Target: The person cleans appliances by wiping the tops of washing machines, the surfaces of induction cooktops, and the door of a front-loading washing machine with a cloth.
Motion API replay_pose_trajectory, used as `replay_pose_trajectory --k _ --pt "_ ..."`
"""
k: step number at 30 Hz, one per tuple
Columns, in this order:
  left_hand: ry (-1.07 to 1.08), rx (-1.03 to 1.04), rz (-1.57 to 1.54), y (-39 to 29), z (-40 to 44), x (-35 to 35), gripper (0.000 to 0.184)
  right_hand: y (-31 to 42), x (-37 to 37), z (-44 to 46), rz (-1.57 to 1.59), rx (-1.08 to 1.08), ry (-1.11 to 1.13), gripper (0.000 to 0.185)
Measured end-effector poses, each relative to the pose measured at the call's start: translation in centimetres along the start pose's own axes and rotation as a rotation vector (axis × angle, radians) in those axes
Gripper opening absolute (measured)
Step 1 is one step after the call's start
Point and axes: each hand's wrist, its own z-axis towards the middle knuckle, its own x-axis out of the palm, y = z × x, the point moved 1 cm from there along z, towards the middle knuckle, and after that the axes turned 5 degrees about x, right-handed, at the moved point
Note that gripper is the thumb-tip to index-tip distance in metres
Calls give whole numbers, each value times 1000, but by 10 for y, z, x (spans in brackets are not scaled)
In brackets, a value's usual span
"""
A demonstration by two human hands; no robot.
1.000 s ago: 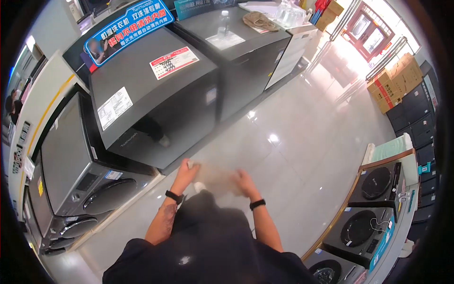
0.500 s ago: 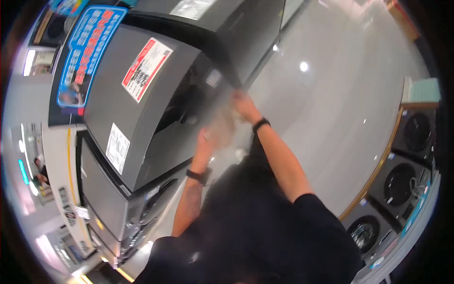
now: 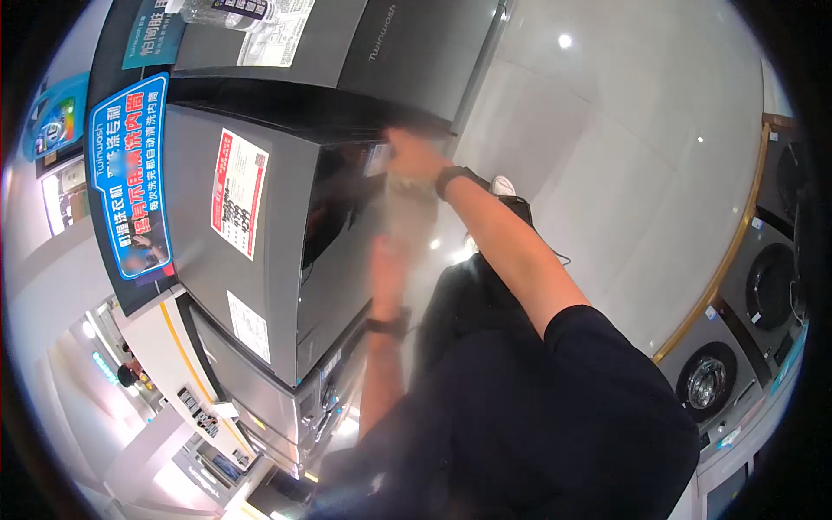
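A pale, cloth-like thing (image 3: 411,208), smeared by motion, hangs between my two hands in front of a grey washing machine (image 3: 195,173) with a glossy dark front (image 3: 334,225). My right hand (image 3: 416,158) is closed around the upper end of the cloth, close to the machine's top front corner. Lower down, my left hand (image 3: 387,264) is at the cloth's other end near the dark front; blur hides its fingers. Each wrist wears a dark band.
A second grey washer (image 3: 407,52) stands beside the first, with a clear plastic bottle (image 3: 227,12) on top. A red-and-white price card (image 3: 240,192) and a blue sign (image 3: 130,173) mark the near machine. More washers (image 3: 706,381) line the right behind a gold edge.
The view has turned, and the machine fills a different part of it. My right hand has moved up toward the machine's top corner; the cloth is still between both hands.
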Motion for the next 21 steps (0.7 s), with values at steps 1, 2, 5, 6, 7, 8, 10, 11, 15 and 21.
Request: replay_pose_trajectory --k 1,2,5,6,7,8,10,11,15,21 --pt "35 12 12 2 -6 2 23 2 1 1 -11 15 15 61" --pt "74 28 23 4 -11 5 22 3 1 2 -23 29 25 60" --pt "32 222 123 28 -13 12 20 -3 6 1 -30 -34 -52 59" --pt "35 222 145 34 -12 12 20 -2 6 1 -71 -28 -80 59" --pt "46 221 103 16 -12 12 20 0 7 2 -109 -27 -106 58" --pt "59 213 68 -20 -17 10 20 4 12 -1 -140 -18 -128 57" --pt "62 209 39 -37 -27 -2 21 10 15 -5 -133 46 -89 54" --pt "51 238 34 -37 -23 -6 21 12 9 -1 -139 70 -83 52" --pt "8 109 6 -86 -18 -36 22 15 10 -1 -154 114 -25 48" --pt "103 244 401 -66 7 -87 25 22 7 1 -73 210 -9 48"
